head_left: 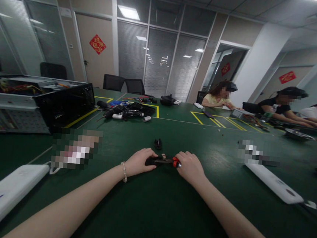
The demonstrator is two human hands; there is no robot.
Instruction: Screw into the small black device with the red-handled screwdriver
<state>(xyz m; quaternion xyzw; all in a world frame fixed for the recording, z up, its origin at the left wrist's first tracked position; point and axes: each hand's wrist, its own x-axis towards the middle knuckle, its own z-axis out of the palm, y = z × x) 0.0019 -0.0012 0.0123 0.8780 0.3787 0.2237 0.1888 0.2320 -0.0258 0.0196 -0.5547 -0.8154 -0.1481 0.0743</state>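
My right hand (pixel 191 168) is closed around the red handles of a pair of pliers (pixel 167 160), whose metal jaws point left. In my left hand (pixel 139 161), between thumb and fingers, is a small black piece (pixel 152 161); its exact kind is too dark to make out. The jaws of the pliers reach that piece, but whether they grip it I cannot tell. Just beyond my hands a small black part (pixel 157 144) lies on the green table (pixel 155 215). A tiny pale bit (pixel 163 155) shows right behind the jaws.
An opened computer case (pixel 65 105) stands at the left. Behind my hands lies a pile of tools with a drill (pixel 109 111). White power banks lie left (pixel 14 184) and right (pixel 276 183). Several people work at the far right, near a metal bowl (pixel 298 135).
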